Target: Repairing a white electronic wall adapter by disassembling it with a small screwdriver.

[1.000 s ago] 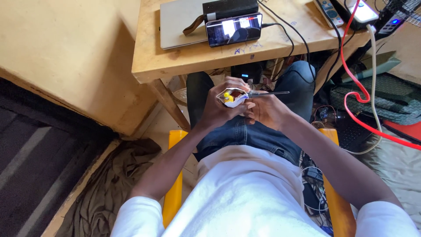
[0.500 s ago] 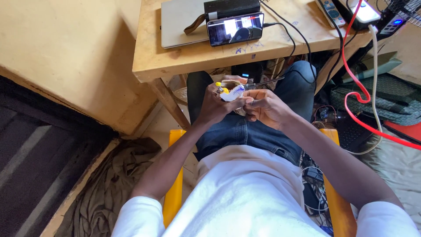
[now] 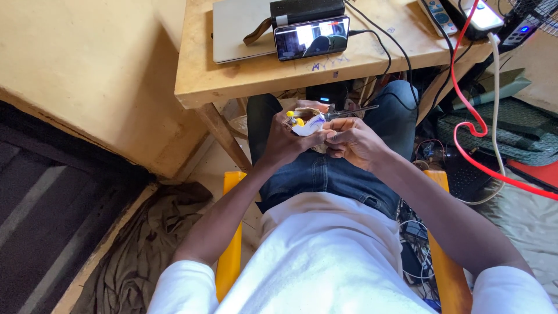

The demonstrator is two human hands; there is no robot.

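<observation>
We hold a small white-and-yellow part (image 3: 306, 123) over our lap, below the wooden desk (image 3: 372, 55) — left hand (image 3: 285, 139) fingers clamped around it, right hand (image 3: 353, 141) pinching thin metal tweezers (image 3: 349, 110) at it — work looking mid-way, unfinished.

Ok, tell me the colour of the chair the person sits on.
Yellow-orange chair, seen in the head view.

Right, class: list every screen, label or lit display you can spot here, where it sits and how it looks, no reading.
Phone: lying sideways on the wooden table, black rim, lit screen.
Laptop: closed, silver, behind the phone.
Remote: table's right end, grey, buttoned.
Blue light: on a dark device, far right.
</observation>
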